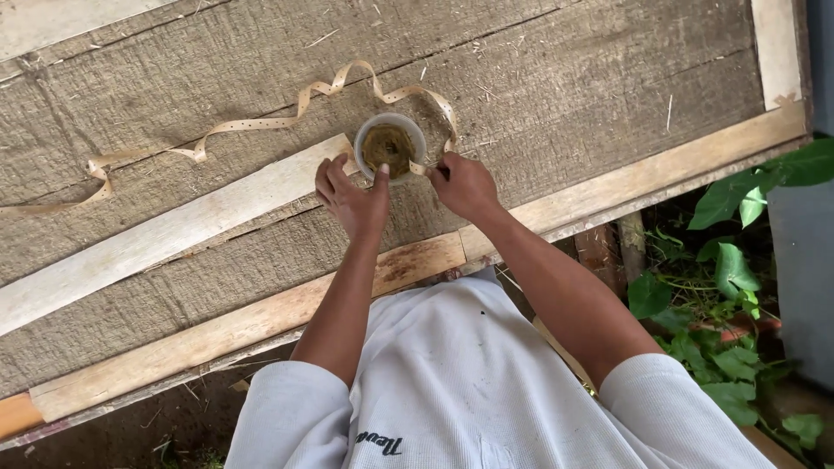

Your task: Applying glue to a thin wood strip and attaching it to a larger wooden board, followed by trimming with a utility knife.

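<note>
A small clear plastic cup [390, 146] with dark yellowish-brown stuff inside stands on a rough wooden board surface [539, 95]. My left hand [350, 198] rests against the cup's near left side, fingers curled at its rim. My right hand [465, 184] pinches the end of a long tan perforated strip [252, 124] just to the right of the cup. The strip loops behind the cup and trails away to the left across the boards in loose waves.
A pale wooden slat [156, 239] lies diagonally left of the cup. Lighter wooden battens [660, 174] edge the board surface near me and at the right. Green leafy plants [721, 287] grow at the lower right, beside a grey upright surface [804, 260].
</note>
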